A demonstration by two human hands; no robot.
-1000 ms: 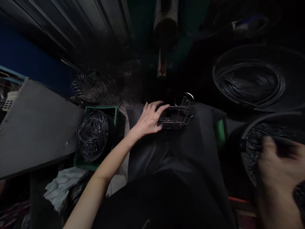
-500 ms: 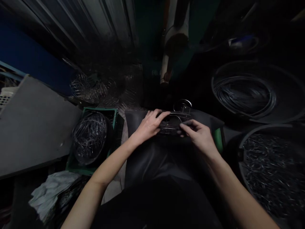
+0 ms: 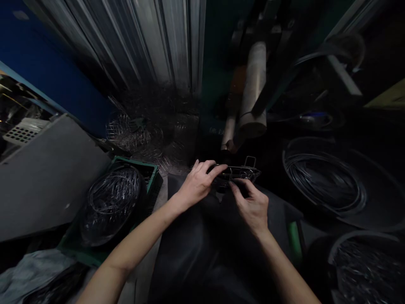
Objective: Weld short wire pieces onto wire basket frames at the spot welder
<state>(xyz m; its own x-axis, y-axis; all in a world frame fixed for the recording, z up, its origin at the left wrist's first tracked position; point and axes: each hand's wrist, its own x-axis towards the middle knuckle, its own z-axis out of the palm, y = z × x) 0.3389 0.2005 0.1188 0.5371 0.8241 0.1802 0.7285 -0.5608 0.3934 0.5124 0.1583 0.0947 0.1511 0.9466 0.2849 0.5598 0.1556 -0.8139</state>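
While forearms (image 3: 152, 226) slant inward, curled hands (image 3: 196, 182) (image 3: 255, 205) touch the wire frame (image 3: 248, 173).

Dimly lit ridged metal sheeting (image 3: 171, 46), dark blue panel (image 3: 57, 67) at left, slanted grey board (image 3: 50, 181), pale floor (image 3: 139, 274)

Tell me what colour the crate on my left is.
The crate is green, best seen in the head view.

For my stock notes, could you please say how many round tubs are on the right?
2: the farther tub holds coiled wire, the nearer tub small metal pieces; others may hide in shadow.
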